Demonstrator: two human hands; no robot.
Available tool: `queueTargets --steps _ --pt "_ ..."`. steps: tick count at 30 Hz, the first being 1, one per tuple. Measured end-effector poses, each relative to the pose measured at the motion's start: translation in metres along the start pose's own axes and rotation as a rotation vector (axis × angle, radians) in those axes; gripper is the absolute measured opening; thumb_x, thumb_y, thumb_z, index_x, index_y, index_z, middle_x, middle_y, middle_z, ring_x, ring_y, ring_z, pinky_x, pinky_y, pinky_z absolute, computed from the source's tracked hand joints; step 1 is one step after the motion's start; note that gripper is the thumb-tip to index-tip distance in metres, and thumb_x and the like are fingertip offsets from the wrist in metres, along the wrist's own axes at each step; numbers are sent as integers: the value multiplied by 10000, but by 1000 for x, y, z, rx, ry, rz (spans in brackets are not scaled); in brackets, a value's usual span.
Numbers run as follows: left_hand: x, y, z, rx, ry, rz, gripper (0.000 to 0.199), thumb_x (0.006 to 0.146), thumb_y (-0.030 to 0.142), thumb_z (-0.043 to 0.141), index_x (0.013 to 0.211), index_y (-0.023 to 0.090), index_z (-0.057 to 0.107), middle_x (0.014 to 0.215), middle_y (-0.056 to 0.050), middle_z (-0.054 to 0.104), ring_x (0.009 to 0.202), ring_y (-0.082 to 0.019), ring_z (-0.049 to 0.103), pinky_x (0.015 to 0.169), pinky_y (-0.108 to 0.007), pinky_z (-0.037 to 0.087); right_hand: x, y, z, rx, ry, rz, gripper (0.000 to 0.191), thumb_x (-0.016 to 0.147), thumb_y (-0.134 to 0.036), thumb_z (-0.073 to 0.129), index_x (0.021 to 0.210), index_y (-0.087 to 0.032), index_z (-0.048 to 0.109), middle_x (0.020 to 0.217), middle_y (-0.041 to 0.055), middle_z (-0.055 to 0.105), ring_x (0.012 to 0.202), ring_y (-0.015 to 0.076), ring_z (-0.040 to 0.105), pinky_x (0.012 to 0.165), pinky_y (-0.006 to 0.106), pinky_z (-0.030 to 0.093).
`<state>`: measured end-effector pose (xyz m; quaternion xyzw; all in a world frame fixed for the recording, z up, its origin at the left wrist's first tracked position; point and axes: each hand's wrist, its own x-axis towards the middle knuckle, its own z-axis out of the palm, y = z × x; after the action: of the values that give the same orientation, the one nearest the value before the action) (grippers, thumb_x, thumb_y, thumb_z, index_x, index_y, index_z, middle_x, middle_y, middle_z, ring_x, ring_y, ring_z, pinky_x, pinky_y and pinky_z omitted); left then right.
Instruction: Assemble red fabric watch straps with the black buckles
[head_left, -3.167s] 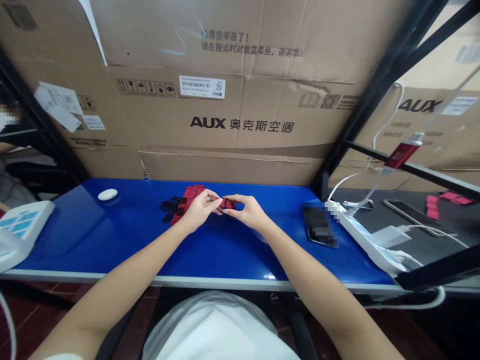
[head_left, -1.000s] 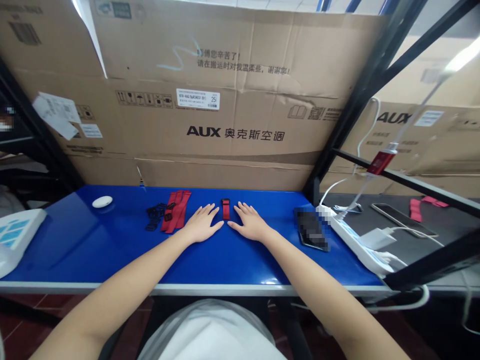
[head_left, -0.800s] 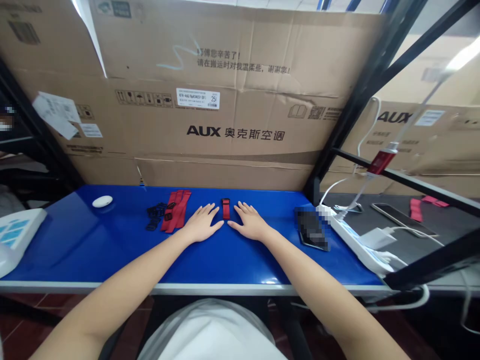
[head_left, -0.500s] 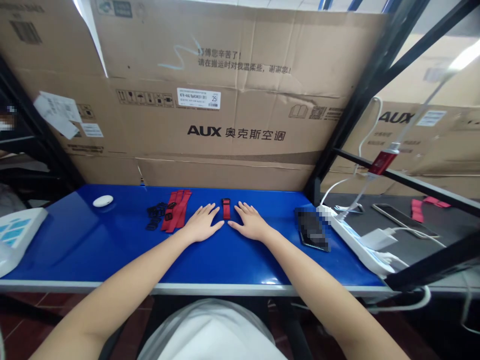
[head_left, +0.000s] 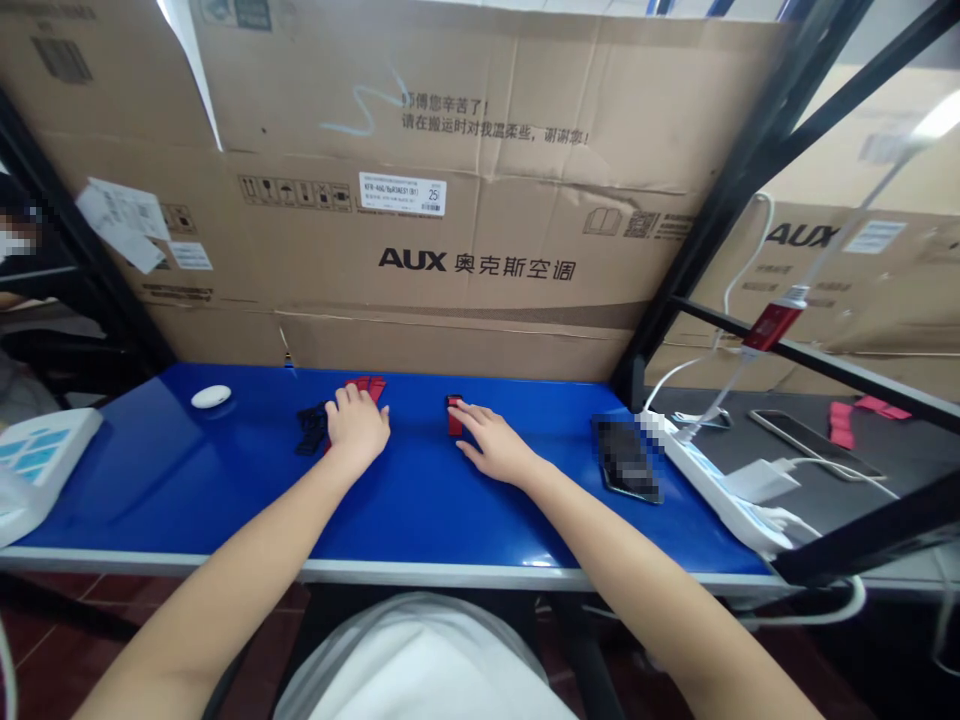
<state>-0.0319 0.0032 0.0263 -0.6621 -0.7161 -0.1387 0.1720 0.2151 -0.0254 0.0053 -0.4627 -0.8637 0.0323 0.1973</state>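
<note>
My left hand (head_left: 358,428) lies over the red straps (head_left: 369,383) with its fingers apart, hiding most of them. Just left of it is a small pile of black buckles (head_left: 310,428). A short folded red strap (head_left: 454,424) with a black buckle at its top end lies at the middle of the blue table (head_left: 420,510). My right hand (head_left: 491,442) is at the right side of that short strap, fingers spread, fingertips over its edge; nothing is gripped in it.
A white oval object (head_left: 211,397) and a white device (head_left: 45,465) are on the left. A phone (head_left: 626,460) and a white power strip (head_left: 720,490) lie on the right. Cardboard (head_left: 480,330) stands behind the table, beside a black metal frame (head_left: 660,325).
My left hand has moved left, from beside the short strap onto the red straps. My right hand has shifted slightly left, its fingertips now over the short strap. The view has shifted a little.
</note>
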Motion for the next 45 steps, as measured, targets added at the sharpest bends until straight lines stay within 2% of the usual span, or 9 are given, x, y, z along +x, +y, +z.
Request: queueTargets --steps 3,8,15,23,28,33,37,40,45 --pt "9 -13 0 50 -72 -50 450 871 353 479 1169 31 577 1247 -264 532 1200 -390 442 937 -476 376 3 -4 1 -9 -26 -71 480 966 -349 372 1417 -215 469 1487 81 450 1380 237 392 1160 425 252" --pt "18 -20 2 -14 -194 -115 495 850 370 534 1182 3 544 1226 -270 541 1182 -393 461 931 -463 402 6 23 -3 -68 -46 200 531 952 -396 391 1395 -122 494 1454 139 481 1356 275 431 1169 419 242" --pt "11 -13 -7 -87 -132 52 321 841 155 493 1147 66 532 1094 -200 624 1068 -329 566 840 -397 476 -3 75 -13 -107 -62 545 581 924 -376 395 1413 -70 462 1502 175 399 1381 319 391 1128 430 311" --pt "8 -9 -19 -37 -28 96 326 827 43 412 1072 92 621 1108 -195 601 1073 -322 559 848 -392 485 5 74 2 -161 -56 613 657 928 -422 337 1453 -28 363 1545 207 303 1442 346 259 1157 503 201" --pt "7 -4 -23 -50 14 178 302 904 103 362 1047 100 628 1062 -188 626 1038 -325 574 844 -418 463 5 53 -4 -201 15 445 611 898 -347 423 1426 -41 401 1533 193 339 1449 339 232 1171 491 161" --pt "-20 25 -23 -234 -72 553 293 992 248 325 1053 180 603 976 -119 658 968 -258 611 849 -371 445 8 9 -8 -60 163 73 638 866 -374 536 1438 -126 401 1502 145 402 1413 297 293 1154 460 216" --pt "-34 43 -21 -354 -103 743 314 1003 332 323 1059 204 604 1015 -101 654 1011 -239 593 895 -369 434 8 -10 -9 -31 3 -84 330 935 -253 443 1186 -209 654 1166 111 668 1119 255 566 1011 415 378" --pt "-19 31 -20 -406 -52 610 296 976 404 401 1052 208 611 1065 -94 650 1054 -247 572 926 -368 433 1 -5 -14 -92 -66 -65 341 938 -203 412 1093 -199 716 1097 112 692 1037 251 601 979 396 398" --pt "32 -36 -13 -312 2 102 273 936 370 477 966 155 643 1021 -116 650 1021 -258 577 908 -348 441 -7 6 -18 21 -55 -47 403 885 -296 544 1268 -200 623 1292 103 595 1160 264 534 1017 389 390"
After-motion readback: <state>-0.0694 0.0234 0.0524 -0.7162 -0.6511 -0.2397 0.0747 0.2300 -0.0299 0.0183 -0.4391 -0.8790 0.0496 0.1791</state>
